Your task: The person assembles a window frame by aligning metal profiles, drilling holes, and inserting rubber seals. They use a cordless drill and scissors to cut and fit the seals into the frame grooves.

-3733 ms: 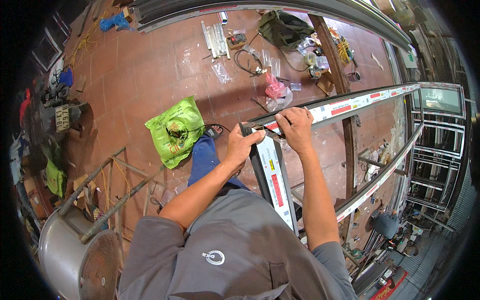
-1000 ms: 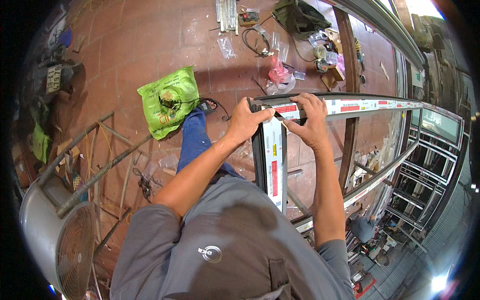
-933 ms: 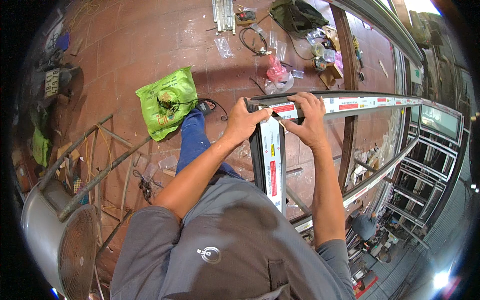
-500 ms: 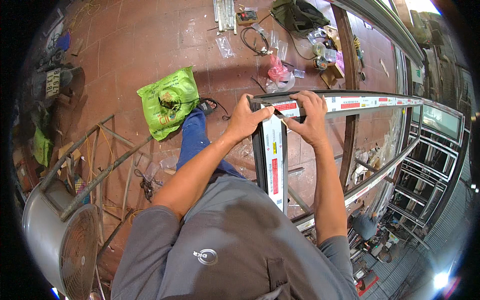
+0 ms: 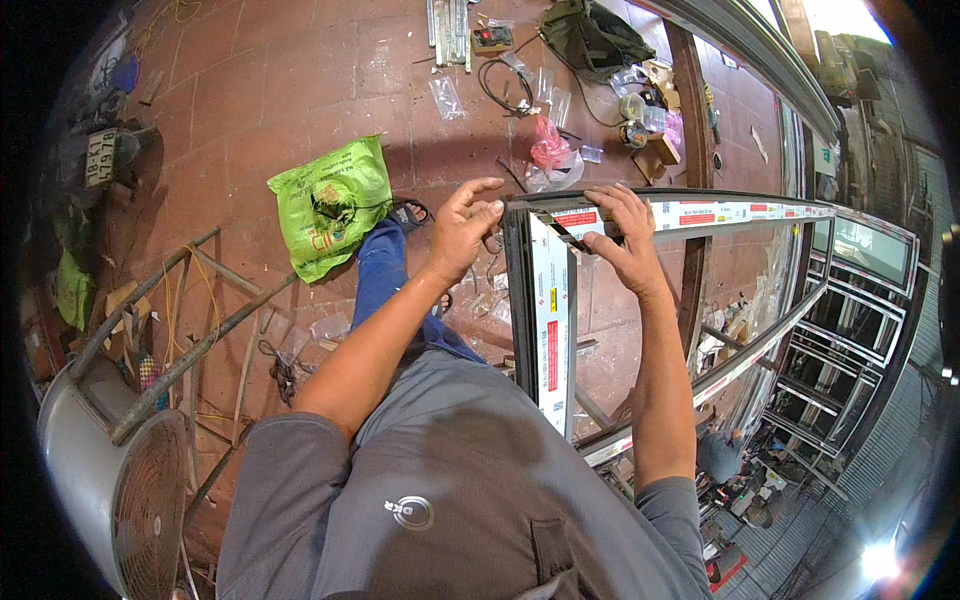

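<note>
A long dark metal frame (image 5: 549,350), covered with white film and red labels, stands before me with its near left corner under my hands. At that corner, a diagonal joint shows between the side bar and the top bar (image 5: 690,215). My right hand (image 5: 625,240) grips the top bar just right of the joint, fingers over its far edge and thumb on the near side. Just left of the corner, my left hand (image 5: 462,230) is raised off the frame, index finger stretched out and thumb apart from it, with nothing visible in it.
A green sack (image 5: 330,205) lies on the tiled floor to the left, by my leg. A large grey fan (image 5: 120,480) and a metal trestle (image 5: 200,350) stand at lower left. Bags, cable and boxes (image 5: 655,157) litter the far floor. More frames (image 5: 840,350) stack at right.
My left hand has let go of the frame's corner and moved slightly left, its fingers opening. The right hand stays on the top bar; the diagonal joint shows more plainly.
</note>
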A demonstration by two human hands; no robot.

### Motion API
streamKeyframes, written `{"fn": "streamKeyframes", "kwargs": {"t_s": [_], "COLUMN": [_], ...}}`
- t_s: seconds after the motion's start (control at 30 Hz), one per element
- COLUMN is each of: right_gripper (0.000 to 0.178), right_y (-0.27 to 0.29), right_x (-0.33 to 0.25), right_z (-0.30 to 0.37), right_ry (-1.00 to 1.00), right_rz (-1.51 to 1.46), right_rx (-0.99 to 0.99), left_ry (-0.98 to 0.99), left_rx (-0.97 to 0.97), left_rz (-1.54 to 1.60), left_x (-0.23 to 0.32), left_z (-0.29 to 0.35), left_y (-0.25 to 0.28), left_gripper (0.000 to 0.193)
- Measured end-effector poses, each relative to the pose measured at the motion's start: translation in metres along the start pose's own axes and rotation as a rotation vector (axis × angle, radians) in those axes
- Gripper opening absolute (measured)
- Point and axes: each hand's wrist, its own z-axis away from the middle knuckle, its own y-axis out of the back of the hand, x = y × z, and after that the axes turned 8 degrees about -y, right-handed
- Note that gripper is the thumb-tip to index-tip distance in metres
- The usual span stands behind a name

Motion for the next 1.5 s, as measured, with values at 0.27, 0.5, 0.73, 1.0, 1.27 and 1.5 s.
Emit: {"fn": "streamKeyframes", "kwargs": {"t_s": [0.27, 0.5, 0.73, 1.0, 1.27, 1.5], "right_gripper": [0.060, 0.059, 0.062, 0.054, 0.033, 0.048], "right_y": [-0.003, -0.003, -0.009, -0.007, -0.005, 0.000], "right_x": [0.004, 0.001, -0.001, -0.013, -0.007, 0.006], "right_z": [-0.002, -0.002, -0.001, -0.004, -0.020, -0.067], "right_ry": [0.006, 0.010, 0.021, 0.037, -0.064, -0.133], "right_rz": [-0.006, 0.011, 0.027, 0.025, -0.229, 0.386], "right_rx": [0.008, 0.006, 0.063, 0.103, 0.095, 0.039], "left_ry": [0.049, 0.058, 0.027, 0.009, 0.030, 0.335], "left_rx": [-0.150, -0.065, -0.104, -0.001, -0.106, -0.172], "left_rz": [0.038, 0.012, -0.194, -0.219, -0.281, 0.300], "left_x": [-0.002, -0.006, -0.011, -0.013, -0.020, -0.047], "left_z": [-0.017, -0.002, 0.055, 0.052, 0.054, 0.051], "left_y": [0.012, -0.003, -0.049, -0.056, -0.043, -0.033], "left_gripper": [0.016, 0.027, 0.054, 0.046, 0.067, 0.082]}}
